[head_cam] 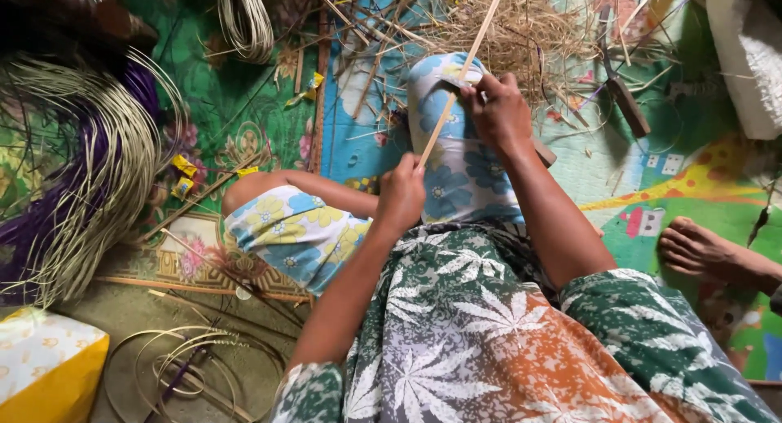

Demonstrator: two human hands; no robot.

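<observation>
A person seated on a patterned floor mat works a long pale cane strip with both hands, seen from above. The left hand, near the middle of the scene, has its fingers closed tight on the strip's near end. The right hand, a little farther & to the right, presses a small flat blade against the strip partway up; its fingers are curled together around the blade, w/ the strip passing just beside them. The strip runs diagonally from the left hand up & away to the far edge, over the person's raised knee, which is covered in blue floral cloth.

Far behind the knee lies a loose heap of pale shavings on the mat. At left, a big sheaf of cream & purple cane strands curves across the floor; a smaller coil sits at the far left-centre. Near left: rings of coiled cane & a yellow-and-white box. A dark-handled tool lies on the mat, far right of the hands, well apart from them. Another person's bare foot rests on the mat at the right edge.
</observation>
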